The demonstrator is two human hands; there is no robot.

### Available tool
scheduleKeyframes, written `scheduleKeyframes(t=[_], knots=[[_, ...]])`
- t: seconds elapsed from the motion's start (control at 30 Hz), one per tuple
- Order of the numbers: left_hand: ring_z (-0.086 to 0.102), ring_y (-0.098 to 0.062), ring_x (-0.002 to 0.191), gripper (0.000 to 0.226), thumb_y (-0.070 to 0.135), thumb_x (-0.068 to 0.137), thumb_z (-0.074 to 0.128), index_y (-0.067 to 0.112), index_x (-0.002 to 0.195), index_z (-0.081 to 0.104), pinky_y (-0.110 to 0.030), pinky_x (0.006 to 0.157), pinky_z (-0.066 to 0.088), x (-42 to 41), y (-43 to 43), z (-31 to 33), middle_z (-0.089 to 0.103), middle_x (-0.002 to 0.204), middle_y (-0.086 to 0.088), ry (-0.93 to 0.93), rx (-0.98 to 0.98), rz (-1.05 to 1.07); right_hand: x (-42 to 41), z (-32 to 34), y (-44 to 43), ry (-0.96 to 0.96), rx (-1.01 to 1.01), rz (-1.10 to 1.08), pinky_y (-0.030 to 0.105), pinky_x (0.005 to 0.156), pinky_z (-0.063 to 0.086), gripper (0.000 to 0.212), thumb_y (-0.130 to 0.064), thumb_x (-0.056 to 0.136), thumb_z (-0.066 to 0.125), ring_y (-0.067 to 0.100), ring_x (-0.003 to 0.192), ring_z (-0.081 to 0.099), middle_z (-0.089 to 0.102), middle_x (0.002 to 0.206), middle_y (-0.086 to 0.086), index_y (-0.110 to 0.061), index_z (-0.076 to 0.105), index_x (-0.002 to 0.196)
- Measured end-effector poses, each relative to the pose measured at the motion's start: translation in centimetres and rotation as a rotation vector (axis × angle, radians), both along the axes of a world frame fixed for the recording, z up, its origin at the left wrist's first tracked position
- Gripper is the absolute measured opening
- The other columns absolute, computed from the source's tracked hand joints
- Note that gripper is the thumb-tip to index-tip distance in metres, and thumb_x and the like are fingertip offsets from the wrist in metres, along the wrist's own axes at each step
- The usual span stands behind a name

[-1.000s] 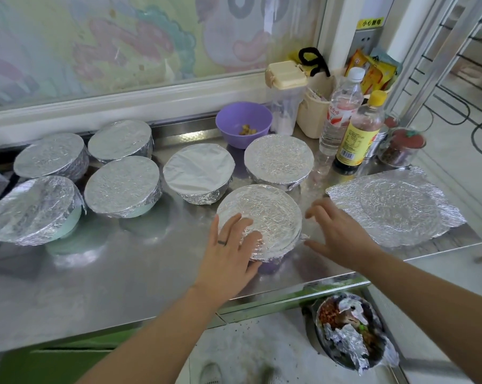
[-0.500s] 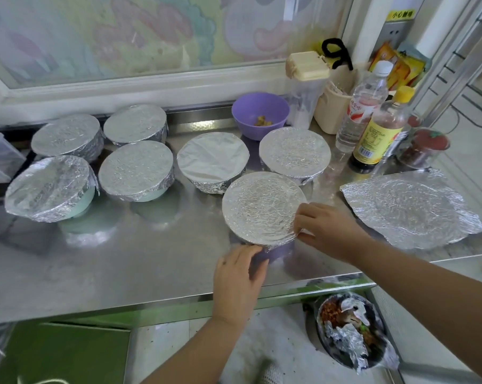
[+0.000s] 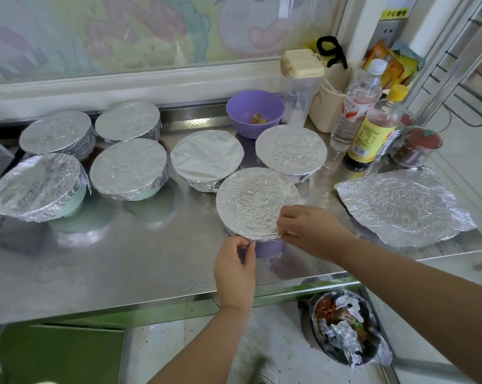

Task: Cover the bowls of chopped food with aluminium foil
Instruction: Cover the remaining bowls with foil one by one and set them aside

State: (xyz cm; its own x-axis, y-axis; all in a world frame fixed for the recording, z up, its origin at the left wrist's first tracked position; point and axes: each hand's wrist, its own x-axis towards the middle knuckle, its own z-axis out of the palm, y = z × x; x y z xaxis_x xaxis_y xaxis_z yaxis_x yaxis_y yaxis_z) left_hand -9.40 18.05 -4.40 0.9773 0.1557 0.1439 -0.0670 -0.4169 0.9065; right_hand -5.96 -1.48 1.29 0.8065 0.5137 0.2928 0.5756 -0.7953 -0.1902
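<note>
On steel counter: six foil-covered bowls, rear L; L hand pinching foil at near rim of purple bowl, front centre; R hand pinching same foil, right rim; loose foil sheet, far R.

A steel counter runs under a window pane painted with pale cartoon shapes. At one o'clock stands a clear container with a beige lid, with a beige holder just beside it on the right. At two o'clock a clear water bottle and a yellow-capped sauce bottle stand together, with a jar of red stuff near them and yellow packets behind. At five o'clock, on the floor, a bin holds crumpled scraps.
</note>
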Motion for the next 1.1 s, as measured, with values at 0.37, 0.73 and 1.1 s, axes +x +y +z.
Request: scheduleKeyframes(t=[0.37,0.73,1.1], knots=[[0.061,-0.008,0.089,0.020,0.002,0.084,0.074,0.016,0.095,0.065,-0.009,0.081,0.044,0.4,1.7,0.0,0.057,0.098,0.005,-0.091,0.059,-0.164,0.0,0.3,0.3,0.002,-0.018,-0.018,0.022,0.048,0.028,0.030,-0.007,0.065,0.090,0.016,0.056,0.054,0.058,0.073,-0.005,-0.020,0.063,0.068],[0.068,-0.008,0.087,0.019,0.014,0.087,0.077,0.022,0.092,0.060,-0.021,0.082,0.054,0.3,-0.7,-0.2,0.070,0.091,0.005,0.143,-0.260,0.018,0.3,-0.1,0.2,0.040,-0.007,-0.022,0.032,0.043,0.044,0.027,-0.006,0.069,0.085,0.018,0.058,0.054,0.058,0.075,-0.003,-0.019,0.062,0.071],[0.067,-0.012,0.080,0.021,0.005,0.091,0.068,0.024,0.088,0.060,-0.020,0.077,0.051,0.5,0.4,-0.5,0.069,0.086,0.006,0.117,-0.166,-0.049,0.3,0.0,0.4,0.056,-0.020,-0.033,0.031,0.043,0.044,0.025,-0.009,0.070,0.085,0.017,0.058,0.055,0.058,0.076,-0.005,-0.021,0.063,0.071]])
